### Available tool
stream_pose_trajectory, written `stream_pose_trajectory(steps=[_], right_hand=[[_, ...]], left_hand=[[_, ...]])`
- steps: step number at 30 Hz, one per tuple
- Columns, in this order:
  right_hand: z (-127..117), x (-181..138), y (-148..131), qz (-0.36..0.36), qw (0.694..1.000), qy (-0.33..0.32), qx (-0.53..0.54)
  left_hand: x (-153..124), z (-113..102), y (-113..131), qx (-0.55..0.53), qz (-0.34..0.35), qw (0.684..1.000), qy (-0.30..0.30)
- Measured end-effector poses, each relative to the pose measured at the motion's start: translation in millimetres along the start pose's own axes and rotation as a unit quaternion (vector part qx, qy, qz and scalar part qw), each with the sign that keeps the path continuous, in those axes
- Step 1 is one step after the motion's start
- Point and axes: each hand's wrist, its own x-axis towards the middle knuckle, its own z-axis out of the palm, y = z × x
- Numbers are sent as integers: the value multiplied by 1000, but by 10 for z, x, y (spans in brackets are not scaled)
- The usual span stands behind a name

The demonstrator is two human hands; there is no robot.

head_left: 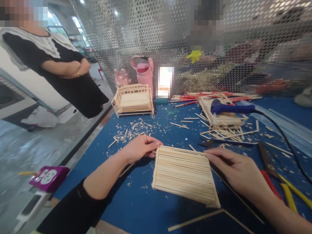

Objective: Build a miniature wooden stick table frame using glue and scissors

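A flat panel of glued wooden sticks (184,174) lies on the blue table (136,201) in front of me. My left hand (140,148) pinches the panel's far left corner, fingers curled onto its edge. My right hand (235,169) rests at the panel's right edge with the fingers closed against its far right corner. Both hands hold the panel down between them.
A small stick-built frame (133,100) stands at the back left, another (220,113) at the back right with a blue glue gun (231,109) on it. Loose sticks and shavings (136,128) litter the table. Pliers with red and yellow handles (278,177) lie right. A person in black (65,74) stands left.
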Motion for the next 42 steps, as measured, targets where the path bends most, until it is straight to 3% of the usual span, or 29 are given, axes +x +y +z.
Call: stream_pose_trajectory(steps=[16, 22, 29, 42], right_hand=[[-48, -1, 25, -72, 997, 4, -11], [-78, 15, -39, -55, 998, -20, -28], [-155, -12, -47, -59, 995, -71, -38], [-146, 4, -25, -30, 997, -74, -23]], left_hand=[[10, 47, -17, 18, 27, 999, 36], [6, 66, 40, 22, -7, 998, 66], [-31, 75, -4, 32, 31, 997, 70], [-65, 70, 22, 75, 12, 993, 89]])
